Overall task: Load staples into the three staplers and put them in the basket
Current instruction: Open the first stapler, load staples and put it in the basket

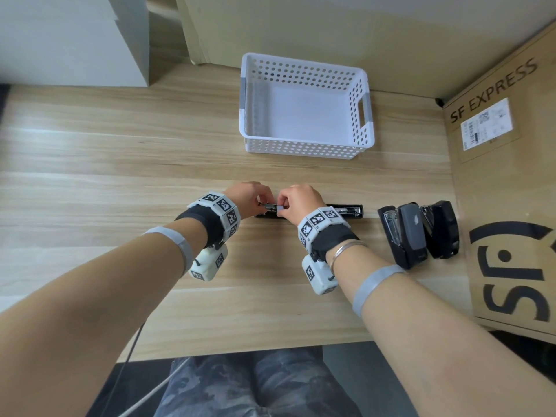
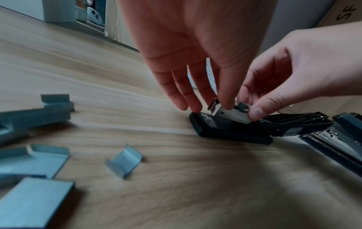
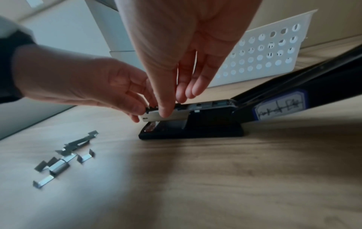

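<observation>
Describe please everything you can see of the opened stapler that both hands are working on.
The open stapler is black, apparently plastic, with a shiny metal staple channel. It lies on the wooden table, near side of the white basket, left of two other staplers. Its lid is swung back to the right, bearing a white label with a blue edge. The left hand and right hand both pinch the front end of the metal channel, raised over the black base.

table: pale matt wood grain | basket: white perforated plastic | open stapler: black base, probably plastic; bright metal magazine | staples: shiny metal
</observation>
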Demonstrator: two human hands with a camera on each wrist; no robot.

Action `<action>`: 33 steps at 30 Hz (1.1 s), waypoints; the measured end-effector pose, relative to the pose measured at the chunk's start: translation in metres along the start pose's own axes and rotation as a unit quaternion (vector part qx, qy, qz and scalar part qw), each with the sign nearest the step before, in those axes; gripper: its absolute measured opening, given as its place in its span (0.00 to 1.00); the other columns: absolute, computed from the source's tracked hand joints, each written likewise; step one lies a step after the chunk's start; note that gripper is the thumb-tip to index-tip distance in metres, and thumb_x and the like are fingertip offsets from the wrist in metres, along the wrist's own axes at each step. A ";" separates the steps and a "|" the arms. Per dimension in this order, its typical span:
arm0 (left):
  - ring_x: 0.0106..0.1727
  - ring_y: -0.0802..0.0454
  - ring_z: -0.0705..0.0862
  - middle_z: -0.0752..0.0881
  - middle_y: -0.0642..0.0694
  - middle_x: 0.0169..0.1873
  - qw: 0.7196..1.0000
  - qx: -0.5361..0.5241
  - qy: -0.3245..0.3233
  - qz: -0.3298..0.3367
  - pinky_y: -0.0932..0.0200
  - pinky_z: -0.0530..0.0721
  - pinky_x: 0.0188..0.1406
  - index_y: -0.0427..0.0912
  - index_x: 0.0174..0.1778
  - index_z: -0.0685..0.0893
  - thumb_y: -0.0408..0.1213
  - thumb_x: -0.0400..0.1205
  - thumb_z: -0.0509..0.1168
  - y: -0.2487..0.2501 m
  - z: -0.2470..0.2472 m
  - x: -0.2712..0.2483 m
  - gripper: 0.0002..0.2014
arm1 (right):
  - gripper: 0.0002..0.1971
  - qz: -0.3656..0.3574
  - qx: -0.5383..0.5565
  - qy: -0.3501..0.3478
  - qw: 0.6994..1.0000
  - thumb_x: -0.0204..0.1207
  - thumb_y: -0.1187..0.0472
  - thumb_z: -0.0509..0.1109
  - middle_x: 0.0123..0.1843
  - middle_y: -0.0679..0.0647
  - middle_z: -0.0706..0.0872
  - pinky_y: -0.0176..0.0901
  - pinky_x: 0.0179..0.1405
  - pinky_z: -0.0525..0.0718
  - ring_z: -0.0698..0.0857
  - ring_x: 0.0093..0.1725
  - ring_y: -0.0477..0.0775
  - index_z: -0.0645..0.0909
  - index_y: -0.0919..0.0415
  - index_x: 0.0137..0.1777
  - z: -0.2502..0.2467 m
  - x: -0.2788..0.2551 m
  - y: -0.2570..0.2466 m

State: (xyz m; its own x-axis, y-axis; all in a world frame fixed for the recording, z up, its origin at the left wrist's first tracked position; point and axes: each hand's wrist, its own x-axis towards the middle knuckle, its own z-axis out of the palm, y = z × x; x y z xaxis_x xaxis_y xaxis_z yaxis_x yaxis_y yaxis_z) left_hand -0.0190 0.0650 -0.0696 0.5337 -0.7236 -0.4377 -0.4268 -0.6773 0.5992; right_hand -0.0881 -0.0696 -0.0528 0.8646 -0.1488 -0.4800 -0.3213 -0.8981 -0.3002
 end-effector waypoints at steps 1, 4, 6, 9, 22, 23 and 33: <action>0.47 0.43 0.84 0.85 0.39 0.53 1.000 -0.002 0.002 -0.001 0.53 0.80 0.55 0.39 0.54 0.83 0.30 0.75 0.67 0.000 0.000 0.000 0.11 | 0.05 0.002 0.004 0.004 1.000 0.73 0.59 0.75 0.52 0.54 0.88 0.42 0.48 0.81 0.85 0.52 0.55 0.86 0.58 0.48 0.001 0.000 0.000; 0.48 0.41 0.84 0.84 0.38 0.53 1.000 -0.011 0.010 -0.003 0.53 0.80 0.54 0.38 0.53 0.84 0.29 0.75 0.67 0.001 0.002 0.001 0.11 | 0.05 0.013 0.024 0.013 1.000 0.73 0.59 0.75 0.50 0.54 0.88 0.44 0.48 0.83 0.85 0.51 0.56 0.86 0.59 0.46 0.003 0.001 0.001; 0.49 0.40 0.85 0.84 0.38 0.53 1.000 -0.017 0.014 -0.003 0.53 0.80 0.54 0.37 0.53 0.84 0.29 0.75 0.67 0.001 0.002 0.001 0.11 | 0.05 0.020 0.034 0.016 0.999 0.73 0.59 0.75 0.49 0.54 0.89 0.44 0.47 0.83 0.86 0.51 0.56 0.87 0.59 0.45 0.003 0.002 0.001; 0.49 0.39 0.85 0.84 0.37 0.53 1.000 -0.023 0.017 -0.005 0.53 0.80 0.54 0.36 0.52 0.84 0.29 0.74 0.68 0.001 0.003 0.002 0.11 | 0.06 0.025 0.025 0.000 0.999 0.73 0.58 0.75 0.50 0.54 0.89 0.40 0.43 0.80 0.86 0.51 0.56 0.87 0.58 0.47 0.000 0.004 -0.001; 0.51 0.42 0.85 0.85 0.37 0.51 1.000 -0.014 0.018 -0.016 0.57 0.80 0.54 0.37 0.52 0.84 0.33 0.74 0.70 -0.002 0.003 0.006 0.11 | 0.05 0.007 0.022 0.014 1.000 0.74 0.58 0.74 0.50 0.53 0.88 0.42 0.47 0.82 0.85 0.51 0.55 0.87 0.58 0.46 0.000 -0.001 -0.003; 0.51 0.42 0.85 0.85 0.37 0.51 1.000 -0.014 0.018 -0.017 0.57 0.80 0.54 0.36 0.52 0.84 0.33 0.74 0.70 -0.001 0.003 0.006 0.11 | 0.05 0.009 0.015 0.011 1.000 0.74 0.58 0.74 0.51 0.53 0.88 0.41 0.44 0.80 0.85 0.51 0.56 0.87 0.58 0.46 0.000 0.000 -0.004; 0.51 0.42 0.85 0.85 0.37 0.52 1.000 -0.015 0.014 -0.018 0.57 0.80 0.54 0.36 0.52 0.84 0.33 0.75 0.70 0.000 0.003 0.005 0.11 | 0.08 0.058 0.060 -0.016 0.996 0.79 0.57 0.70 0.51 0.57 0.90 0.41 0.46 0.81 0.86 0.51 0.56 0.89 0.59 0.51 -0.001 0.006 -0.003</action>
State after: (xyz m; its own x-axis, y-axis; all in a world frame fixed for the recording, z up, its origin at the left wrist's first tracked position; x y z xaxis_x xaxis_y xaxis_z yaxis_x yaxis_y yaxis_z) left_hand -0.0189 0.0613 -0.0738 0.5685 -0.6945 -0.4410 -0.3853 -0.6984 0.6031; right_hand -0.0814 -0.0685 -0.0538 0.8070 -0.2345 -0.5420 -0.4640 -0.8195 -0.3364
